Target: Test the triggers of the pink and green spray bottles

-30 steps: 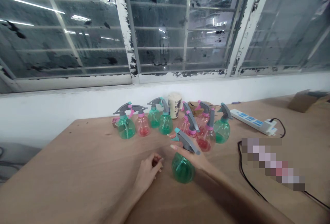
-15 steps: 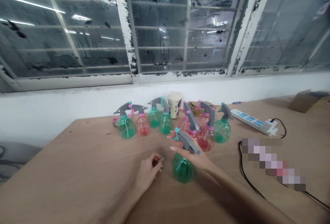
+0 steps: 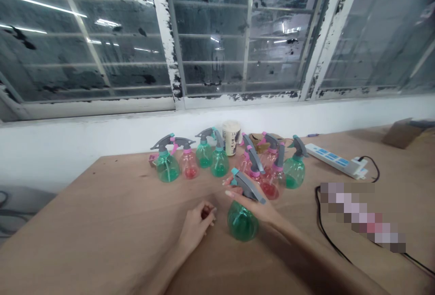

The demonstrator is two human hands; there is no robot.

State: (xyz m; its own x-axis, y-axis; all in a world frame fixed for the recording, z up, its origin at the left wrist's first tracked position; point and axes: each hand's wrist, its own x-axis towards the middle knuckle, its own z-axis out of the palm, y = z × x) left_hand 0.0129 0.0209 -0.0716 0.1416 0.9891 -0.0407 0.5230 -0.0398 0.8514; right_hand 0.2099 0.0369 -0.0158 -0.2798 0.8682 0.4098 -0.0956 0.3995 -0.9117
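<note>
A green spray bottle (image 3: 242, 222) with a grey and teal spray head stands on the table in front of me. My right hand (image 3: 253, 202) is closed around its neck, just under the spray head. Left of that bottle, my left hand (image 3: 199, 222) rests on the tabletop with its fingers loosely curled. Nothing shows inside the curl, and a small gap separates it from the green bottle. Just behind my right hand stand pink spray bottles (image 3: 271, 188), partly hidden by one another.
More green spray bottles (image 3: 167, 168) and a pink spray bottle (image 3: 189, 166) stand toward the wall. Behind them is a paper cup (image 3: 231, 138). At the right are a white power strip (image 3: 335, 161), a black cable (image 3: 322, 229), a cardboard box (image 3: 404, 132) and a blurred-out patch.
</note>
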